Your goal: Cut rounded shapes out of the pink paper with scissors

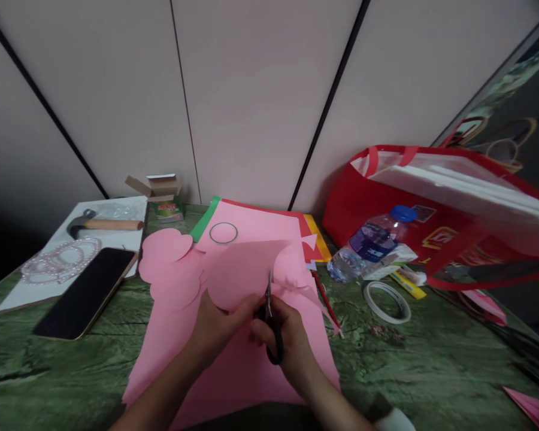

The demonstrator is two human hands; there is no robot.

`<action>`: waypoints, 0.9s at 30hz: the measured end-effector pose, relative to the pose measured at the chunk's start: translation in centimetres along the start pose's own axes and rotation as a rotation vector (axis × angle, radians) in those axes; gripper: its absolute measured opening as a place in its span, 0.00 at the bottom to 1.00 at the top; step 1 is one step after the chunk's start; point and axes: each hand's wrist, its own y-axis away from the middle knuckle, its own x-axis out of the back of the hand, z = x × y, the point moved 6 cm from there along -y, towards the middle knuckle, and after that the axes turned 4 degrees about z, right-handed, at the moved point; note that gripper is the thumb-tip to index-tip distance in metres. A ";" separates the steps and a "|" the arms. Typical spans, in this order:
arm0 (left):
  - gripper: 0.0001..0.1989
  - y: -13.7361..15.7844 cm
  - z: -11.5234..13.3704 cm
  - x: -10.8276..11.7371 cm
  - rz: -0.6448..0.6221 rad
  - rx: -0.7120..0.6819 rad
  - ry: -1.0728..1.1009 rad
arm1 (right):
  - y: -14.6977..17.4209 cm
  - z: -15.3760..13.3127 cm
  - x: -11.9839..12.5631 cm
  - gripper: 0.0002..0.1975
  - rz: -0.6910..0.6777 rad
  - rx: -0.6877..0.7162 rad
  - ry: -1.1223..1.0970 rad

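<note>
My left hand (220,323) grips the lower edge of a sheet of pink paper (242,272), thumb reaching toward the blades. In my right hand (282,329) is a pair of black-handled scissors (275,341), blades pointing away from me at the paper's right part. How far the blades are apart is hard to tell. Beneath lie more pink sheets (247,383). Rounded pink cut-outs (166,251) are piled to the left of my left hand. Pink scraps (314,299) trail off to the right of the scissors. A thin ring (223,233) rests on the paper farther back.
To the left are a phone (87,293), a hammer (112,224), strings of beads (63,260) and a small opened box (164,197). A water bottle (372,242), a tape roll (387,302), a red pencil (326,299) and a red bag (386,179) stand or lie right.
</note>
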 end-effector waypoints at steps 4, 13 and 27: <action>0.08 0.2 0.1 0.2 0.037 0.021 0.005 | 0.1 -0.1 0.0 0.10 0.002 -0.009 -0.004; 0.07 -0.1 -0.3 0.6 0.028 0.038 -0.032 | 0.1 0.4 -0.1 0.11 -0.025 -0.008 -0.054; 0.08 -0.2 -1.5 1.2 0.093 -0.009 0.023 | 0.3 0.6 -0.3 0.11 -0.090 0.053 -0.054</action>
